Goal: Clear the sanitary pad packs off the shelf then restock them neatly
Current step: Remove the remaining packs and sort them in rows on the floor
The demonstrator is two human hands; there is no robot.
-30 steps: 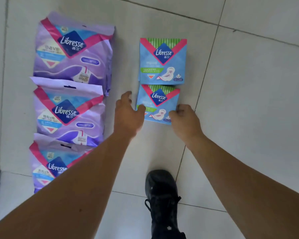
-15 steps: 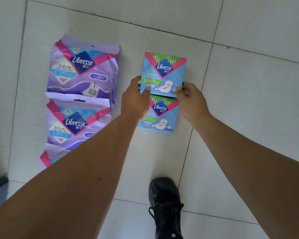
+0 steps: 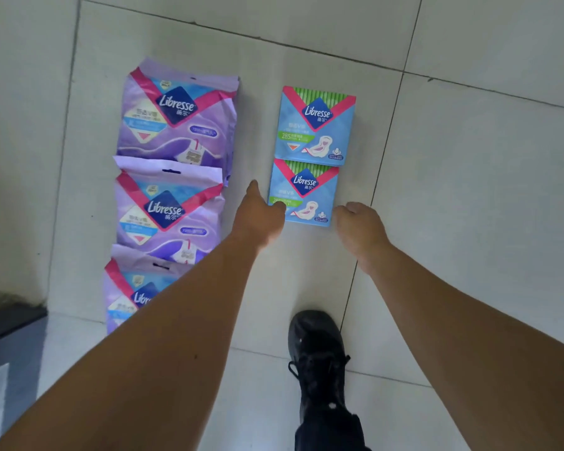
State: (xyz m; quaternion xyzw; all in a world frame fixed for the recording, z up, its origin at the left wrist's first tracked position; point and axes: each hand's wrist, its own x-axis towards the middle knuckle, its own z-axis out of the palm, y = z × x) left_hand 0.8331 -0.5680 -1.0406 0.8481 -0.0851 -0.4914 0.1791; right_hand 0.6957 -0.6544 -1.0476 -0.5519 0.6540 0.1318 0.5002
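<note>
Pale floor tiles (image 3: 469, 190) with dark grout lines filled the view, seen from above. Nearest the camera, a black laced shoe (image 3: 318, 362) stood on the tiles between the two forearms. Left hand (image 3: 259, 218) reached forward, thumb tip touching the left edge of the near blue pack (image 3: 306, 196); its fingers were hidden under the back of the hand, so grip could not be told, though no curl round the pack was visible. Right hand (image 3: 358, 224) sat just beside the pack's right edge with fingers curled under, holding nothing visible; contact with the pack could not be told. Between the hands, the near blue pack lay flat, its top edge touching the far blue pack (image 3: 316, 125) beyond the fingertips. Left of the left hand, three purple packs lay in an overlapping column: nearest purple pack (image 3: 127, 294) partly covered by the left forearm, middle purple pack (image 3: 166, 209) level with the hands, far purple pack (image 3: 176, 115) beyond them. All packs read "Libresse". Dark mat edge (image 3: 7, 320) showed at far left.
</note>
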